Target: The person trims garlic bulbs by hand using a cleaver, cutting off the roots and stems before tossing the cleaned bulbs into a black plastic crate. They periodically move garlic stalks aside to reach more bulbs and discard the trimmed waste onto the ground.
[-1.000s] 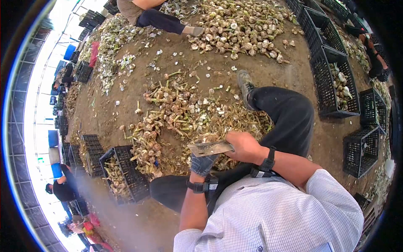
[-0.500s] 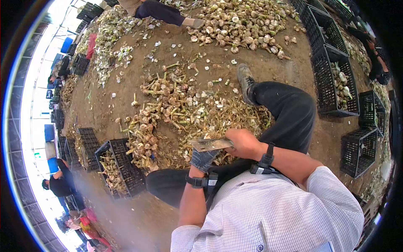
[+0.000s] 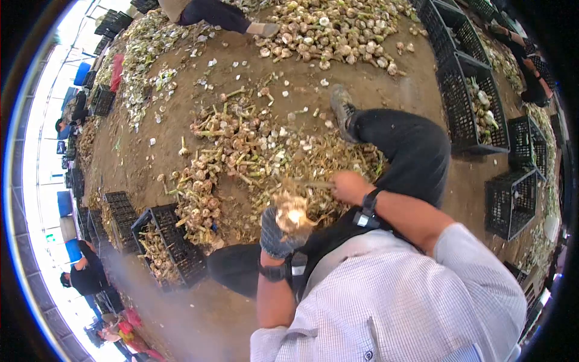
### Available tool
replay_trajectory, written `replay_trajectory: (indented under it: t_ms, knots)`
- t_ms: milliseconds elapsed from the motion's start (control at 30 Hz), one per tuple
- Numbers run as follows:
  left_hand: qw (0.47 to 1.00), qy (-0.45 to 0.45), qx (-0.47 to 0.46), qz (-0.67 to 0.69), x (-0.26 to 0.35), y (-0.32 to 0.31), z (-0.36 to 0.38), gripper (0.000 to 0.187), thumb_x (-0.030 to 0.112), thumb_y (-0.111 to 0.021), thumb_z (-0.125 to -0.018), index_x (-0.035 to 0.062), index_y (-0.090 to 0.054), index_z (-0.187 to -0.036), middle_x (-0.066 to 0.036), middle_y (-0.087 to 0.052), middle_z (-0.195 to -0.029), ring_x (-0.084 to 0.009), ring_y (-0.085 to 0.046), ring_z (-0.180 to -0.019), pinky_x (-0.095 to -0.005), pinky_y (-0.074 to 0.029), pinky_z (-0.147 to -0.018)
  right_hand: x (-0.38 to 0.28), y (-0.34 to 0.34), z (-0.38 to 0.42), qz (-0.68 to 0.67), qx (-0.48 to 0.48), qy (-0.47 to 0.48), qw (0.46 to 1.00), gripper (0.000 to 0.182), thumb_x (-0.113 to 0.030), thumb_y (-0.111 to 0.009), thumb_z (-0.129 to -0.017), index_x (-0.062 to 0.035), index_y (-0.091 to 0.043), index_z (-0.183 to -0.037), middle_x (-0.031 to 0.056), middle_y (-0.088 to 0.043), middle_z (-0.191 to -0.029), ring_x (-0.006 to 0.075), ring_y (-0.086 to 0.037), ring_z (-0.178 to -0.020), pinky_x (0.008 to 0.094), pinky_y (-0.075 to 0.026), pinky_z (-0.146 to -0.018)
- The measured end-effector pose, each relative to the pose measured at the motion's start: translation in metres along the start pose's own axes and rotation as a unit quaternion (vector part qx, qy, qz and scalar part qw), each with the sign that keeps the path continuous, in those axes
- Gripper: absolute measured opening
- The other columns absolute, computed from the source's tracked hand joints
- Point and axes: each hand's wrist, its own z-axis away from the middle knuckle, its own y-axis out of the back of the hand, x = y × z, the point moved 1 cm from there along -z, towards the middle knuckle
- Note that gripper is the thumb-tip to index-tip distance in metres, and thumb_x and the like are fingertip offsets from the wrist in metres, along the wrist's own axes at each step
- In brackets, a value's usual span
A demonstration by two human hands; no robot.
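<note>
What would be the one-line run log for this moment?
left hand: gloved, holding bulb | right hand: holding knife | garlic pile: in front

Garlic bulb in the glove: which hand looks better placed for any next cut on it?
Right, probably. The right hand has the blade in its grip, near the bulb, while the gloved left hand is taken up holding that bulb.
</note>
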Motion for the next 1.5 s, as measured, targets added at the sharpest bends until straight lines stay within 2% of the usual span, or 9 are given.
replay_trajectory:
  t_ms: [233, 833, 933, 967, 1100, 1233, 1300, 1400, 1500]
  knots:
    - [0.978, 0.06, 0.067, 0.191, -0.048, -0.001, 0.003, 0.04, 0.018, -0.077, -0.078, 0.0015, -0.061, -0.111, -0.009, -0.069, -0.098, -0.0184, -0.065, -0.087, -0.0326, -0.053, -0.079, -0.033, 0.035, 0.013, -0.092, 0.121, 0.024, 0.988, 0.021, -0.021, -0.064, -0.08, -0.0001, -0.063, -0.079, 0.022, -0.061, -0.072, 0.0397, -0.06, -0.068, 0.0474, -0.047, -0.064]
    - [0.997, -0.047, -0.015, -0.061, -0.057, -0.012, 0.012, 0.038, 0.021, -0.074, -0.082, 0.0051, -0.064, -0.115, -0.011, -0.069, -0.108, -0.0238, -0.065, -0.099, -0.0375, -0.054, -0.082, -0.083, 0.043, 0.041, -0.052, 0.115, 0.218, 0.968, 0.024, -0.02, -0.071, -0.072, -0.003, -0.056, -0.08, 0.0178, -0.059, -0.078, 0.0403, -0.06, -0.074, 0.0481, -0.048, -0.067]
    - [0.887, 0.132, 0.031, 0.441, -0.045, -0.019, 0.017, 0.04, 0.019, -0.073, -0.081, 0.0011, -0.063, -0.115, -0.011, -0.07, -0.106, -0.0224, -0.067, -0.095, -0.0355, -0.054, -0.082, -0.041, 0.025, 0.016, 0.001, 0.068, 0.089, 0.994, 0.021, -0.022, -0.067, -0.078, -0.002, -0.062, -0.082, 0.0195, -0.062, -0.077, 0.0398, -0.062, -0.074, 0.0489, -0.049, -0.069]
    - [0.995, -0.003, -0.003, 0.095, -0.03, -0.006, 0.013, 0.046, 0.018, -0.073, -0.079, -0.0013, -0.059, -0.118, -0.01, -0.069, -0.105, -0.019, -0.066, -0.095, -0.0326, -0.054, -0.082, -0.027, 0.022, 0.014, 0.034, 0.042, 0.047, 0.997, 0.022, -0.022, -0.066, -0.079, -0.0012, -0.064, -0.084, 0.0196, -0.063, -0.077, 0.0394, -0.063, -0.074, 0.0487, -0.05, -0.07]
    - [0.932, 0.14, 0.017, 0.335, -0.041, -0.012, 0.003, 0.053, 0.016, -0.077, -0.077, 0.0003, -0.053, -0.121, -0.007, -0.069, -0.102, -0.0161, -0.066, -0.094, -0.0316, -0.053, -0.082, -0.048, 0.029, 0.022, -0.093, 0.064, 0.022, 0.993, 0.033, -0.033, -0.065, -0.085, 0.0002, -0.067, -0.084, 0.0213, -0.063, -0.073, 0.0369, -0.063, -0.068, 0.0457, -0.051, -0.068]
    - [0.955, 0.159, -0.032, 0.25, -0.075, -0.045, -0.003, 0.059, 0.023, -0.081, -0.076, 0.0009, -0.051, -0.121, -0.011, -0.067, -0.106, -0.0191, -0.065, -0.094, -0.0336, -0.052, -0.083, -0.069, 0.037, 0.027, -0.361, 0.003, 0.045, 0.932, 0.039, -0.035, -0.071, -0.086, 0.0002, -0.066, -0.103, 0.0116, -0.068, -0.089, 0.0181, -0.063, -0.08, 0.0349, -0.051, -0.076]
    - [0.991, 0.117, -0.047, 0.048, -0.059, -0.047, -0.005, 0.06, 0.024, -0.082, -0.075, 0.0015, -0.051, -0.122, -0.011, -0.066, -0.107, -0.022, -0.064, -0.097, -0.0343, -0.051, -0.086, -0.085, 0.049, 0.031, -0.398, -0.036, 0.033, 0.916, 0.043, -0.028, -0.074, -0.085, -0.0012, -0.063, -0.116, 0.0061, -0.068, -0.101, 0.0128, -0.061, -0.09, 0.0305, -0.05, -0.083]
    - [0.995, 0.091, -0.029, 0.039, -0.038, -0.036, -0.009, 0.067, 0.026, -0.081, -0.076, 0.002, -0.047, -0.129, -0.012, -0.064, -0.109, -0.0267, -0.062, -0.1, -0.0361, -0.05, -0.089, -0.076, 0.036, 0.024, -0.503, -0.033, 0.046, 0.863, 0.048, -0.026, -0.076, -0.082, -0.0005, -0.06, -0.12, 0.0073, -0.067, -0.105, 0.0118, -0.06, -0.091, 0.0294, -0.049, -0.083]
    - [0.992, 0.02, 0.123, 0.028, -0.072, -0.041, 0.0, 0.066, 0.022, -0.075, -0.082, 0.0021, -0.045, -0.137, -0.011, -0.065, -0.108, -0.0241, -0.061, -0.098, -0.0343, -0.05, -0.088, -0.071, 0.048, 0.022, -0.42, 0.01, 0.011, 0.908, 0.048, -0.02, -0.078, -0.079, -0.0002, -0.058, -0.117, 0.0085, -0.065, -0.104, 0.0149, -0.061, -0.093, 0.0312, -0.049, -0.084]
